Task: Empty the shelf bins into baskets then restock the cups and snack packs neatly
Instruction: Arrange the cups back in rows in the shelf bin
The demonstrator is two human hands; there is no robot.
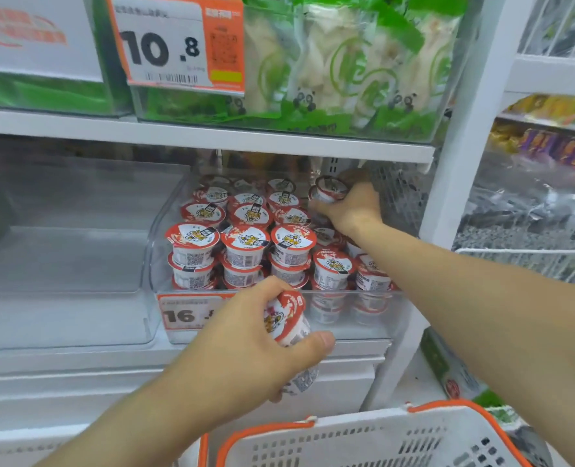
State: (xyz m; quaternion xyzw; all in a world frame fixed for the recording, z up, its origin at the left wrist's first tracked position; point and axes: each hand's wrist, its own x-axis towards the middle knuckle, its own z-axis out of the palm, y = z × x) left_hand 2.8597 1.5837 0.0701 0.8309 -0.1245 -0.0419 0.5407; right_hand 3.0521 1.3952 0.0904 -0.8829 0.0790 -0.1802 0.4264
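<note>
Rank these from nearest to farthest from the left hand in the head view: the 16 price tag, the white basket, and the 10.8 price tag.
From the left hand:
1. 16 price tag, on the bin front, just beside the hand.
2. White basket, below, to the right.
3. 10.8 price tag, on the upper shelf.

The left hand (245, 345) grips a cup (288, 320) before the bin (165, 217), while the right hand (350, 205) holds another cup (330, 189) deep inside it.
</note>
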